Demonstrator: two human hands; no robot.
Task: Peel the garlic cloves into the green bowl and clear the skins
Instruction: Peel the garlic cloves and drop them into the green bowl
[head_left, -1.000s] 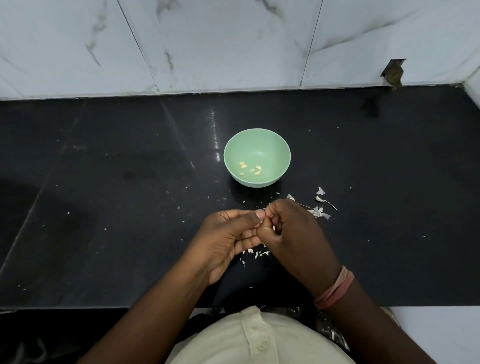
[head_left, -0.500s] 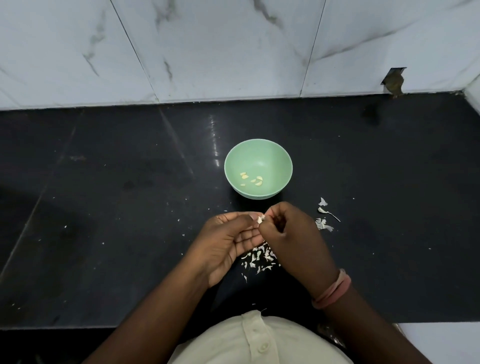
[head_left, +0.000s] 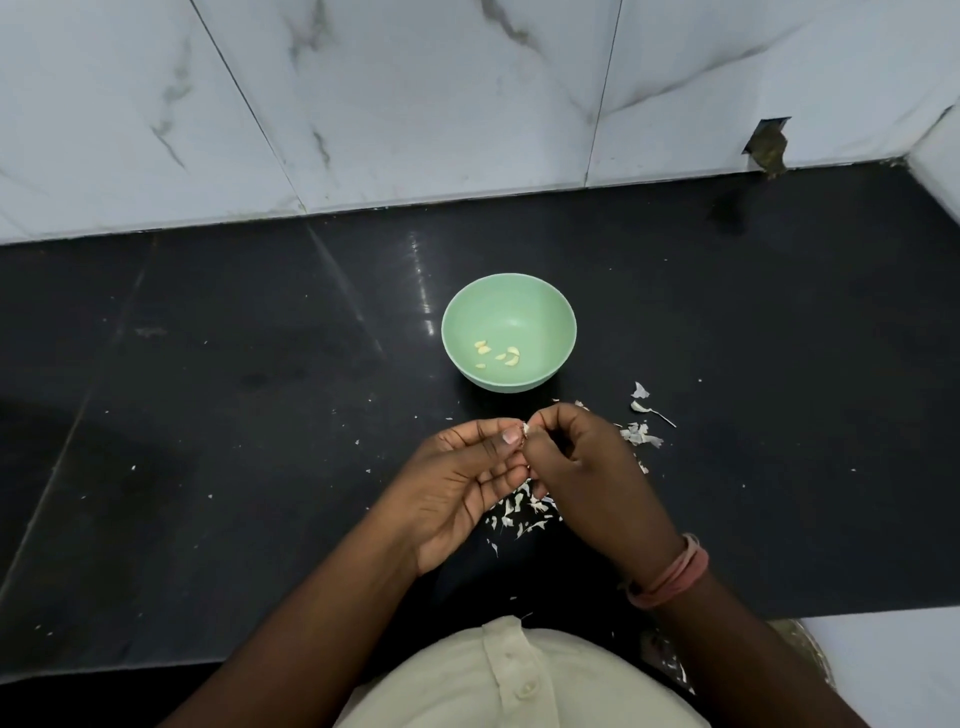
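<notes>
Both my left hand (head_left: 457, 486) and right hand (head_left: 587, 467) pinch one garlic clove (head_left: 525, 429) in a narrow grip above scattered skins (head_left: 519, 512) near the counter's (head_left: 208, 415) front edge, just before the green bowl (head_left: 509, 306) holding peeled cloves (head_left: 498, 355).

We count one green bowl (head_left: 509, 312), about five peeled garlic cloves (head_left: 498, 355) inside it, two hands (head_left: 457, 483), one garlic clove (head_left: 524, 429) pinched between them, and skin flakes (head_left: 524, 512) too numerous to count.

Black polished desk (head_left: 208, 415) carries green bowl (head_left: 550, 312). Skin scraps (head_left: 641, 434) right of bowl; denser skin pile (head_left: 519, 514) below bowl, nearer desk's front edge.
</notes>
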